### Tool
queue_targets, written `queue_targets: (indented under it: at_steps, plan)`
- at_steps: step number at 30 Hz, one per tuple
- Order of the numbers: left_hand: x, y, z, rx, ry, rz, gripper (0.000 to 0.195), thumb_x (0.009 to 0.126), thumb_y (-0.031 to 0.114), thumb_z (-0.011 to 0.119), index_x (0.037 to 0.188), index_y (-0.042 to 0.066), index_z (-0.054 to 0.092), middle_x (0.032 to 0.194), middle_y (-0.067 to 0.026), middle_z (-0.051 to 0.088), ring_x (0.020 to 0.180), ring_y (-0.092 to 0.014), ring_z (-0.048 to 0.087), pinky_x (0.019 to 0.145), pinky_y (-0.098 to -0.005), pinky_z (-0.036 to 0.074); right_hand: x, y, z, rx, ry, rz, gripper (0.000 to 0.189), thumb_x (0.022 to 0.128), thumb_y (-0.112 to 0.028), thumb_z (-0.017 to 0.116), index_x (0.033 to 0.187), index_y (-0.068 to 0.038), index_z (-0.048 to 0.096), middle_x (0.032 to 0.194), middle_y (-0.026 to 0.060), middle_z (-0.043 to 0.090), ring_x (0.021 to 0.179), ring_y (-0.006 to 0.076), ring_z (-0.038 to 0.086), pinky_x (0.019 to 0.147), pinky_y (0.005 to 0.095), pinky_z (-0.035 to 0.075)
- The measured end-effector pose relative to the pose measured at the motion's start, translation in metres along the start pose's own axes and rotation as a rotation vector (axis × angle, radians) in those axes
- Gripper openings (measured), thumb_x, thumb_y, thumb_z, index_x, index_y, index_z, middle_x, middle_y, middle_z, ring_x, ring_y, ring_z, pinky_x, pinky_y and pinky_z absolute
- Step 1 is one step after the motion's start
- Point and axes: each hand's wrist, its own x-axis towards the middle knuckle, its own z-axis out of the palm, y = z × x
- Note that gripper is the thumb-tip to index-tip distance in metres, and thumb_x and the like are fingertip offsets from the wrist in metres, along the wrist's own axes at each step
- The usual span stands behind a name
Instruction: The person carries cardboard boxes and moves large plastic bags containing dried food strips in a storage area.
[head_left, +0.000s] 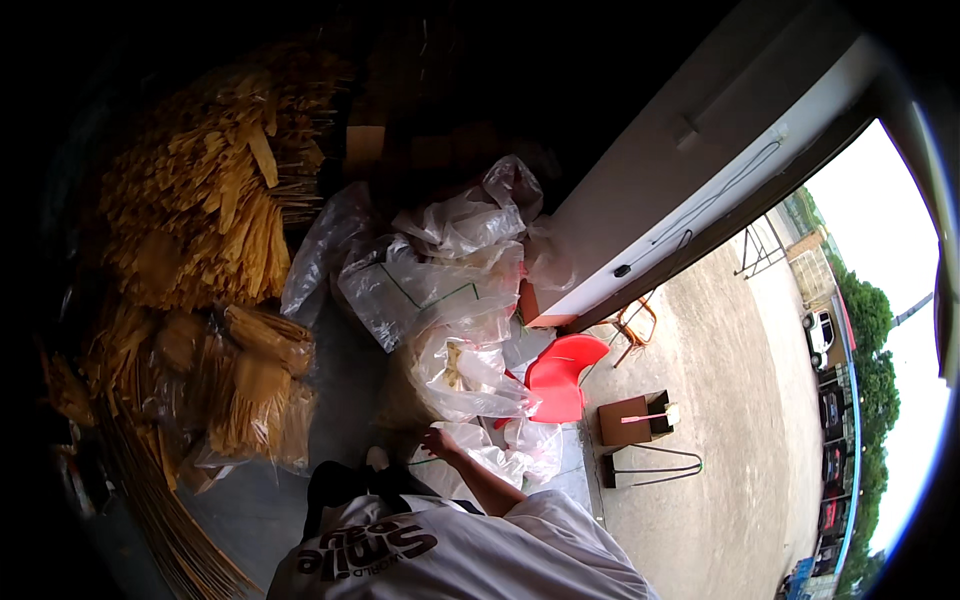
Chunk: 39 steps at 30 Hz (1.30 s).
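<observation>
My right hand (441, 442) hangs low in front of my body, its fingers slightly apart and nothing visible in them. It is nearest to the clear plastic bags (469, 367) heaped on the floor; whether it touches one cannot be told. Some pale contents show in one bag. My left hand is out of view. To the left rises a large stack of yellow-brown dried sheets or sticks (202, 202), perhaps dried bean curd. Below that stack lie plastic-wrapped bundles (259, 397) of similar material.
A red plastic chair (562, 379) stands right of the bags, by the white wall (675, 202) and doorway. Outside are a cardboard box (626, 421), a metal-framed stool (637, 326) and parked cars (821, 337). Long thin strips (165, 517) lie at lower left.
</observation>
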Motion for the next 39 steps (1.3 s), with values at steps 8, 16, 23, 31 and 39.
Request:
queue_targets:
  at_steps: [8, 16, 23, 31, 39]
  plan:
    - [0.185, 0.239, 0.083, 0.399, -0.19, 0.04, 0.025, 0.08, 0.023, 0.039, 0.097, 0.005, 0.048, 0.094, -0.0103, 0.05, 0.081, -0.018, 0.049, 0.073, -0.0321, 0.039, -0.063, 0.026, 0.0, 0.436, 0.43, 0.246, 0.035, 0.072, -0.016, 0.048, 0.104, -0.004, 0.047, 0.076, 0.0079, 0.056, 0.062, 0.0156, 0.055, 0.05, 0.0264, 0.045]
    - [0.31, 0.444, 0.23, 0.767, -0.367, 0.179, 0.024, 0.081, 0.022, 0.037, 0.096, 0.007, 0.049, 0.091, -0.0091, 0.052, 0.079, -0.017, 0.05, 0.073, -0.0309, 0.038, -0.124, 0.053, 0.105, 0.909, 0.954, 0.68, 0.022, 0.069, -0.012, 0.045, 0.087, -0.002, 0.054, 0.063, 0.0039, 0.052, 0.051, 0.0129, 0.05, 0.043, 0.0248, 0.041]
    - [0.234, 0.45, 0.353, 1.046, -0.479, 0.098, 0.028, 0.083, 0.023, 0.036, 0.102, 0.006, 0.044, 0.093, -0.0109, 0.052, 0.077, -0.021, 0.051, 0.071, -0.0327, 0.039, -0.12, 0.026, 0.232, 1.32, 0.986, 0.717, 0.018, 0.069, -0.01, 0.044, 0.084, -0.005, 0.052, 0.059, 0.0018, 0.048, 0.045, 0.0103, 0.045, 0.038, 0.0229, 0.037]
    - [0.222, 0.42, 0.373, 1.308, -0.837, 0.072, 0.028, 0.079, 0.024, 0.038, 0.103, 0.009, 0.036, 0.097, -0.0132, 0.043, 0.079, -0.026, 0.046, 0.068, -0.0372, 0.037, -0.104, -0.017, 0.235, 1.254, 0.928, 0.641, 0.026, 0.07, -0.01, 0.045, 0.093, -0.001, 0.051, 0.063, 0.0038, 0.051, 0.048, 0.0109, 0.047, 0.04, 0.0226, 0.038]
    - [0.354, 0.439, 0.325, 1.325, -0.896, -0.194, 0.03, 0.08, 0.03, 0.04, 0.105, 0.015, 0.04, 0.1, -0.008, 0.047, 0.083, -0.027, 0.05, 0.07, -0.0406, 0.04, -0.087, -0.009, 0.198, 1.379, 1.062, 0.514, 0.028, 0.072, -0.01, 0.045, 0.099, -0.002, 0.047, 0.072, 0.0048, 0.052, 0.056, 0.0122, 0.051, 0.044, 0.0228, 0.041]
